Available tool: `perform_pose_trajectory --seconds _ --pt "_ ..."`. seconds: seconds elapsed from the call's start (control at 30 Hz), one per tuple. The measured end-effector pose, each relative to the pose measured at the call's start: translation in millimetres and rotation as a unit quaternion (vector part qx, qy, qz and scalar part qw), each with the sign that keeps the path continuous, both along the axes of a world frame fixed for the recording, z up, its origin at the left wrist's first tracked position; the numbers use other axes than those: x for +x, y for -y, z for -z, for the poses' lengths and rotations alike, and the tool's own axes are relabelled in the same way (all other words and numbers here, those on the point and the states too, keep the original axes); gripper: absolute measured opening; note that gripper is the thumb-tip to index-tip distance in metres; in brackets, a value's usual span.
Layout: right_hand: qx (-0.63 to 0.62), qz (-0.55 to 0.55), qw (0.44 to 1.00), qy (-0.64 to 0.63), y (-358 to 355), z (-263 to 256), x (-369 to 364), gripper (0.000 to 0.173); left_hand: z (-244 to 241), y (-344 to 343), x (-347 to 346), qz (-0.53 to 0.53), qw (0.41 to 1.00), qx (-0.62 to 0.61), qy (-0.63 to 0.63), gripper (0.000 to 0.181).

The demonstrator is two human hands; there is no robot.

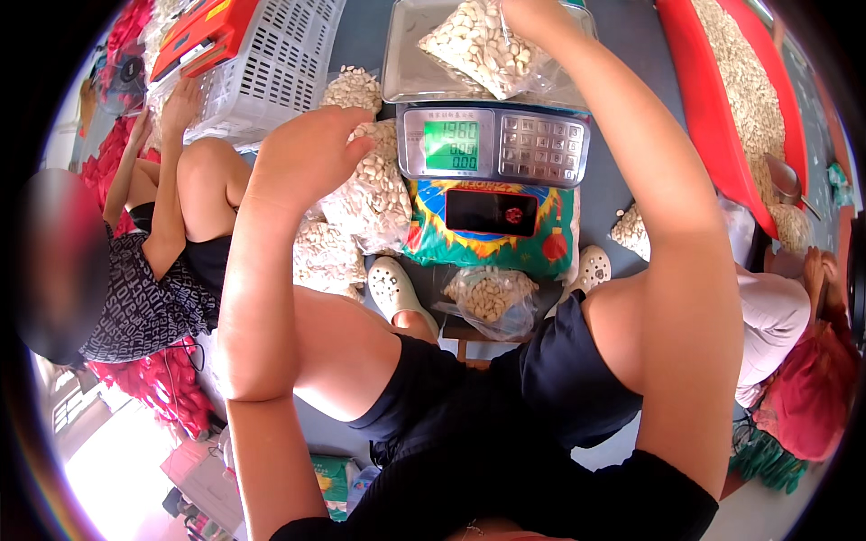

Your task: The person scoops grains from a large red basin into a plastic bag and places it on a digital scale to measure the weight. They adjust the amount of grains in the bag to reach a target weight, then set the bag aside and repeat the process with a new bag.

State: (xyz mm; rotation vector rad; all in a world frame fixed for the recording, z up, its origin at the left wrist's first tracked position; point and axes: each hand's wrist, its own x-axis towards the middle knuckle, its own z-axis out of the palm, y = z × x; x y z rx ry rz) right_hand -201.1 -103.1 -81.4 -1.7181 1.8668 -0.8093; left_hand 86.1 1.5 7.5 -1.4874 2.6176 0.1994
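Observation:
My right hand grips the upper part of a clear plastic bag of pale nuts or beans, partly cut off by the top edge. That bag rests tilted on the metal pan of a digital scale, whose green display is lit. My left hand is left of the scale, thumb and fingers apart, close above a filled clear bag. More filled bags lie below and behind it. A phone rests on a green printed sack in front of the scale.
A small bag sits between my feet. At left are a white perforated crate and a person with hands near it. At right, a red trough holds loose pale pieces and a metal scoop; another person sits nearby.

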Motion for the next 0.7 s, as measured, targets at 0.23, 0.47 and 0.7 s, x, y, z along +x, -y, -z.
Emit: perform_pose_trajectory --seconds 0.23,0.47,0.7 --pt "-0.055 -0.069 0.992 -0.092 48 28 -52 0.024 -13 -10 -7 -0.024 0.999 0.02 0.015 0.032" --pt "0.204 -0.14 0.845 0.475 -7 -40 -97 0.013 -17 -17 -9 0.003 1.0 -0.006 -0.016 0.032" --pt "0.204 -0.09 0.742 0.632 -46 -59 -88 0.016 -22 -32 -16 0.001 1.0 -0.02 -0.009 0.032"
